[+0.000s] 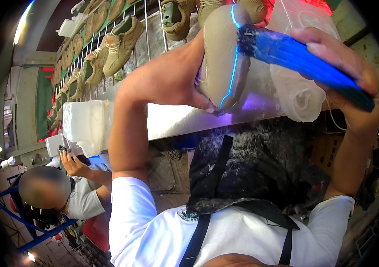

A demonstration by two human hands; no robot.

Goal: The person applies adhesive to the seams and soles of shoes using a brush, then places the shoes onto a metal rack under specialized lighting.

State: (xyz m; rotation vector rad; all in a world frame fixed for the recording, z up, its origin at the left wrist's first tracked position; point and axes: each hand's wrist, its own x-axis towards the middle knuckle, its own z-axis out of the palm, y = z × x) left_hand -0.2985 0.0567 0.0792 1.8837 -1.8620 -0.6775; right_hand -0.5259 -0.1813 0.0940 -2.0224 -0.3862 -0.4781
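My left hand (183,78) is closed around a beige shoe (216,58), held up above the bench with its side toward me. A bright blue glowing line runs along the shoe's lower edge, by the sole. In my right hand (347,66) is a brush with a thick blue handle (305,55), gripped with the fingers wrapped round it. The brush's dark bristles (245,40) touch the shoe at the glowing line. My left palm and some fingers are hidden behind the shoe.
A pale metal bench (171,120) lies under my hands. On it stand a translucent container (303,89) at right and a whitish tub (85,120) at left. Beyond, a wire rack holds several beige shoes (120,46). A co-worker in a grey shirt (85,200) sits at left.
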